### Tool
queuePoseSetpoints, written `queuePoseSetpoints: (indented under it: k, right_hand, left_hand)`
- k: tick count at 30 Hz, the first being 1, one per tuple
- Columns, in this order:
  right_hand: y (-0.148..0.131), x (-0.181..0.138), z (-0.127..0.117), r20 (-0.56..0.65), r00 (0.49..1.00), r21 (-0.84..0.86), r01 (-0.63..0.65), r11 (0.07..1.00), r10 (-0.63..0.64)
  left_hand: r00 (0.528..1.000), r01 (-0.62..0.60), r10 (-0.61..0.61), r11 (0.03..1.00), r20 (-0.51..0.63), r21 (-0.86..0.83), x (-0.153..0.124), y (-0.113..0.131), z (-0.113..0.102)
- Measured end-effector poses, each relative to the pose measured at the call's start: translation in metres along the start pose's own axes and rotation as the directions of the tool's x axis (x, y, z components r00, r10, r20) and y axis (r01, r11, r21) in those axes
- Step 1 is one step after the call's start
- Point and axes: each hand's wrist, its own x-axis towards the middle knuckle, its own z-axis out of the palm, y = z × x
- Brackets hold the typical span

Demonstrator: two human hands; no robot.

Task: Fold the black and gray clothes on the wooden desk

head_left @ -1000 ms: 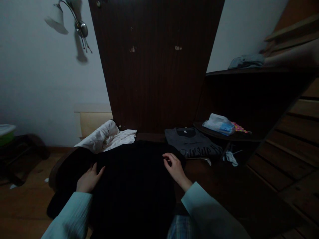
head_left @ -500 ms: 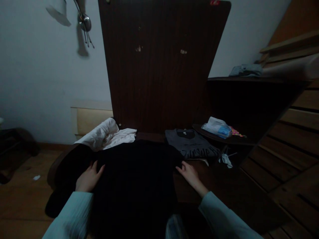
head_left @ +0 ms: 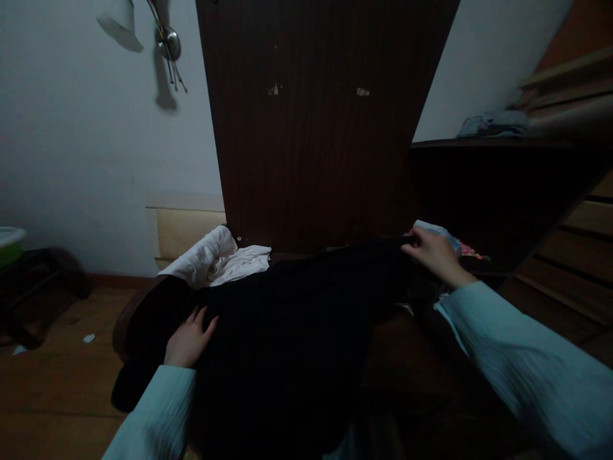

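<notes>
A black garment [head_left: 282, 338] lies spread over a dark wooden table [head_left: 407, 358] in front of me. My left hand [head_left: 189, 338] rests flat on its left part, fingers stretched out. My right hand [head_left: 431, 255] is raised at the right, pinched on an edge or sleeve of the black garment and holding it stretched out to the right. The lifted cloth hides the grey folded shirt that lay behind it.
Crumpled white cloth [head_left: 215, 262] lies at the table's back left. A tall dark wooden panel [head_left: 316, 121] stands behind. A dark shelf [head_left: 479, 191] at the right carries a plastic packet [head_left: 450, 236], with folded cloth [head_left: 493, 124] on top. A wall lamp [head_left: 143, 32] hangs upper left.
My right hand left the table beside the garment, took hold of its right edge and pulled it up and out to the right. The left hand stayed in place.
</notes>
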Motion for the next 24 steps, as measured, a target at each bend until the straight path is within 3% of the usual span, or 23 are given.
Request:
queuePoseSetpoints:
  k: [4, 8, 10, 12, 14, 16, 19, 22, 24]
  right_hand:
    - [0.012, 0.023, 0.01, 0.018, 0.995, -0.101, -0.094, 0.99, 0.096]
    - [-0.011, 0.006, 0.03, 0.139, 0.982, -0.085, -0.115, 0.99, 0.126]
    - [-0.035, -0.019, 0.037, 0.165, 0.985, -0.022, -0.051, 0.998, 0.054]
    - [-0.062, -0.054, 0.04, 0.191, 0.973, 0.191, 0.096, 0.977, -0.133]
    - [-0.086, -0.093, 0.041, 0.221, 0.929, 0.302, 0.224, 0.927, -0.297]
    - [-0.102, -0.128, 0.043, 0.264, 0.895, 0.349, 0.259, 0.901, -0.359]
    - [-0.108, -0.166, 0.047, 0.268, 0.913, 0.367, 0.198, 0.909, -0.307]
    - [-0.095, -0.185, 0.052, 0.201, 0.966, 0.349, 0.085, 0.933, -0.163]
    - [-0.083, -0.191, 0.055, 0.196, 0.975, 0.348, 0.03, 0.937, -0.104]
  left_hand:
    - [0.992, -0.121, 0.119, 0.992, -0.049, -0.028, 0.001, -0.003, 0.006]
    - [0.993, -0.116, 0.115, 0.993, -0.034, -0.027, 0.0, -0.003, 0.005]
    - [0.995, -0.095, 0.095, 0.995, -0.016, -0.028, -0.001, -0.002, 0.004]
    - [0.995, -0.094, 0.094, 0.995, -0.017, -0.042, -0.001, -0.002, 0.005]
    - [0.994, -0.103, 0.1, 0.992, -0.043, -0.07, -0.001, -0.003, 0.006]
    - [0.99, -0.111, 0.101, 0.987, -0.096, -0.113, 0.0, -0.004, 0.007]
    - [0.974, -0.112, 0.072, 0.977, -0.213, -0.181, -0.001, -0.005, 0.004]
    - [0.944, -0.051, -0.025, 0.974, -0.33, -0.221, -0.007, -0.005, -0.002]
    - [0.914, -0.009, -0.087, 0.972, -0.395, -0.234, -0.013, -0.005, -0.005]
